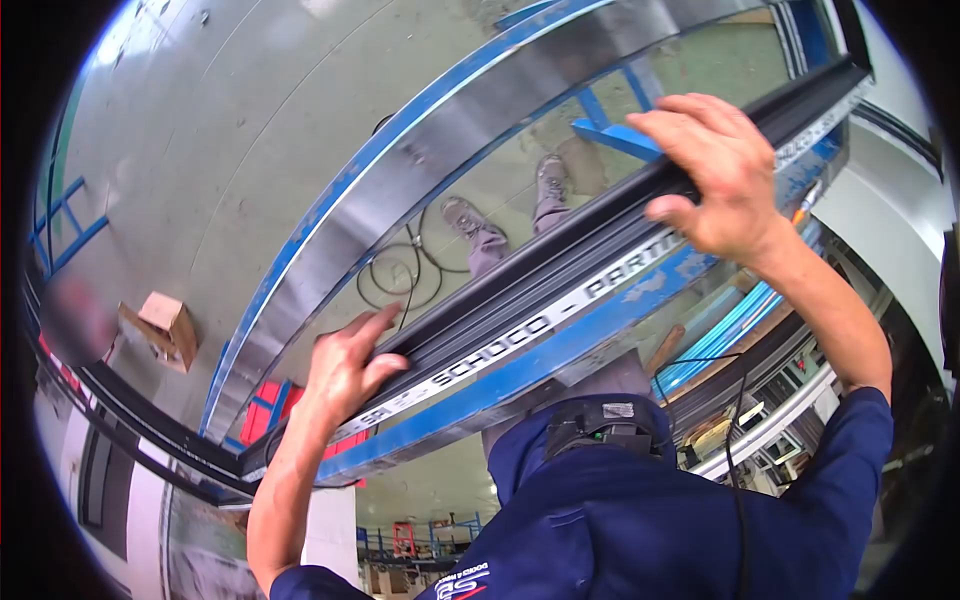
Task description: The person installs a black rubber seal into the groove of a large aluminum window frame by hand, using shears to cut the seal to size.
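Note:
A long black window profile (520, 290) runs diagonally across the blue-edged bench frame (590, 335), with white printed protective tape (500, 350) reading SCHUCO along its near side. My left hand (345, 365) is at the profile's lower left part, fingers spread and its thumb over the black surface. Farther up to the right, my right hand (715, 180) is over the same profile. Its fingers are stretched apart, the thumb is separate, and the dark profile shows between them. Neither hand is wrapped round the profile.
Beyond the profile lies a long metal rail with a blue edge (380, 190). On the floor are a coiled black cable (365, 290), an open cardboard box (170, 330) and a blue metal stand (70, 230). Blue strips (725, 340) lie below my right forearm.

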{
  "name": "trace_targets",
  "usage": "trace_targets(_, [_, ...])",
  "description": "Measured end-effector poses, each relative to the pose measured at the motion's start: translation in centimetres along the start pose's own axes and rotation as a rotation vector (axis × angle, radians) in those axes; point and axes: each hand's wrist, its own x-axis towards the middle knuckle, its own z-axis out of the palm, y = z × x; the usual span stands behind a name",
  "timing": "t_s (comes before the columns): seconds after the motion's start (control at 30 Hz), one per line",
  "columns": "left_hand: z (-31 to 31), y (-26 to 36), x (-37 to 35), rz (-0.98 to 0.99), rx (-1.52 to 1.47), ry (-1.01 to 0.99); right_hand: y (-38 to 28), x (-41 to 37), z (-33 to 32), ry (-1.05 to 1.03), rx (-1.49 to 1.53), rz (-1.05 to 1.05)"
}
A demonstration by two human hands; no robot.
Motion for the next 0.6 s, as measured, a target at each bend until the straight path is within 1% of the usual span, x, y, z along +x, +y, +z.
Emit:
trace_targets(0.03, [-0.1,2.3,2.3,0.095,0.000,0.006,0.2,0.0,0.1,0.021,0.002,-0.006])
trace_targets(0.1, [0.2,2.9,3.6,0.065,0.008,-0.033,0.3,-0.2,0.2,0.050,0.005,0.019])
trace_targets(0.13, [0.4,3.2,3.6,0.038,0.016,-0.010,0.3,-0.3,0.0,0.043,0.026,0.029])
trace_targets(0.23, [0.6,4.5,4.8,0.080,0.014,0.015,0.3,-0.2,-0.4,0.023,0.104,0.047])
trace_targets(0.33, [0.7,6.2,6.6,0.099,0.022,-0.005,0.2,-0.7,0.2,0.072,0.118,0.052])
trace_targets(0.43, [0.5,8.3,7.7,0.065,0.012,-0.030,0.4,-0.9,0.5,0.087,0.127,0.051])
trace_targets(0.53, [0.8,10.5,10.2,0.086,-0.017,-0.052,0.3,-1.1,1.0,0.164,0.141,0.066])
trace_targets(0.6, [0.9,11.3,10.5,0.074,-0.009,-0.049,0.3,-1.3,0.9,0.149,0.146,0.080])
